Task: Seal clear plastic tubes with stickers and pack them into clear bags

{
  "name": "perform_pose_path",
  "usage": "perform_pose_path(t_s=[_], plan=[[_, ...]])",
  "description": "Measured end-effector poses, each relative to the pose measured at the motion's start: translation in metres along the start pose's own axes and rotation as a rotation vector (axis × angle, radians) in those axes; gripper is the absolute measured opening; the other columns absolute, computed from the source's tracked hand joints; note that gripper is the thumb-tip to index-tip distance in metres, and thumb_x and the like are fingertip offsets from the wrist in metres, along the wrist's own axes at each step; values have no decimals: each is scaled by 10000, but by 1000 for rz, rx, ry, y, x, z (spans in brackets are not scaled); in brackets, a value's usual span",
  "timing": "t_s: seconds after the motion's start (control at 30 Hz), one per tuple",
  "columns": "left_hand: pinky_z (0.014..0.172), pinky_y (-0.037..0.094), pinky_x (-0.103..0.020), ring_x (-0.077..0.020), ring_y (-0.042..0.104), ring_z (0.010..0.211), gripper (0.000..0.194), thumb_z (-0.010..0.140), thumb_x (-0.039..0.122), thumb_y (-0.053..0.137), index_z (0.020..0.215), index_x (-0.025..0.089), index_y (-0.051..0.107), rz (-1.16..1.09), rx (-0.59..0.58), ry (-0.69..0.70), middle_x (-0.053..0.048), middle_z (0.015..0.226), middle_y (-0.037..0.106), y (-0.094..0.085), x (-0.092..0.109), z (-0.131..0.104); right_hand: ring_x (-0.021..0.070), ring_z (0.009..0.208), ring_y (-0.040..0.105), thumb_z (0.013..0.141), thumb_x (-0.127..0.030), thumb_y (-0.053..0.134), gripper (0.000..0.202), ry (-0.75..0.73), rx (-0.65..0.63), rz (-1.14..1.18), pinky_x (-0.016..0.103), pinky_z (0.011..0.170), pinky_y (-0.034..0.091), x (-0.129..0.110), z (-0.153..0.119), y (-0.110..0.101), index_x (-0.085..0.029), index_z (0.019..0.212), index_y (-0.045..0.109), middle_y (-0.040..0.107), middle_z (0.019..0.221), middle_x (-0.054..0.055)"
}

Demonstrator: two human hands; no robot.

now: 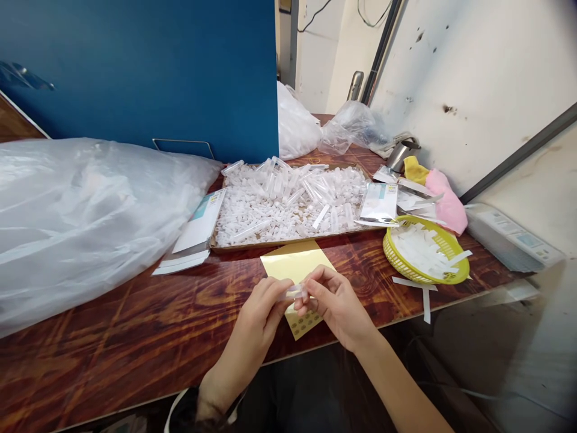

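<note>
Between my two hands is a small clear plastic tube (294, 292), held level above the table's front edge. My left hand (261, 310) pinches its left end with thumb and forefinger. At the other end, the fingers of my right hand (331, 300) are closed on the tube. Below them lies a yellow sticker sheet (288, 260) with rows of small round stickers near its front corner; my hands cover part of it. Just behind the sheet, a shallow cardboard tray (261, 245) holds a heap of small white pieces and clear tubes.
A yellow basket (392, 263) of white paper strips stands right, with loose strips (426, 305) beside it. Large plastic bag (90, 222) fills the left. Flat packets (378, 203), pink cloth (444, 201) and a metal cup (401, 156) are at the right. A blue panel (148, 78) rises behind.
</note>
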State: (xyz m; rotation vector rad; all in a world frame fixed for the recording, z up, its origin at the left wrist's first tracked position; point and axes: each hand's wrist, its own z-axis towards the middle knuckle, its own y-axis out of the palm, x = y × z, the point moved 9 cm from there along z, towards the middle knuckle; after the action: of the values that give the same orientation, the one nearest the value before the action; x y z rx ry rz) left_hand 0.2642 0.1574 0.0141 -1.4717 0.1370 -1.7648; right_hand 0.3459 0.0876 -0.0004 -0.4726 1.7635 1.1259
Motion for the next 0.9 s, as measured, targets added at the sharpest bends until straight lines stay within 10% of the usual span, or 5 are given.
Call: perform_pose_path(t_s=[0.2,0.33,0.47,0.63,0.9], plan=[[844,411,-339,-217,529,979,264,893,345,518,1133,241,551,315,-100,177,-60,1043,599,-14,12,22,66,448,522,744,-394,704,267,-57,163,-354,151,408,435,-3,-4,-21,-168,777,566,552,544,-57],[950,332,-486,-317,460,1125,410,868,341,526,1239,168,506,493,78,0,-144,1188,538,-56,-14,70,53,498,553,667,-371,773,304,-49,351,133,110,426,445,-4,-3,-43,-164,705,554,576,570,-47],[1015,217,-561,-385,425,1164,113,729,150,602,833,147,646,330,158,-131,-146,1035,596,-77,-46,107,59,645,600,515,-259,862,381,68,418,511,102,578,508,7,-3,-43,-121,787,633,631,714,0],[955,383,-481,-293,567,1057,131,820,251,501,910,175,559,90,223,-165,-117,991,651,-70,-45,99,72,618,550,690,-355,752,298,-181,434,211,156,543,471,-9,-4,-32,-165,886,632,602,708,-17],[979,451,-372,-220,590,1105,309,898,300,399,1110,125,540,-1438,304,-572,-129,1163,626,13,-17,14,194,806,518,858,-201,542,195,-814,486,-962,358,735,477,-38,-37,35,-193,1002,673,562,803,55]])
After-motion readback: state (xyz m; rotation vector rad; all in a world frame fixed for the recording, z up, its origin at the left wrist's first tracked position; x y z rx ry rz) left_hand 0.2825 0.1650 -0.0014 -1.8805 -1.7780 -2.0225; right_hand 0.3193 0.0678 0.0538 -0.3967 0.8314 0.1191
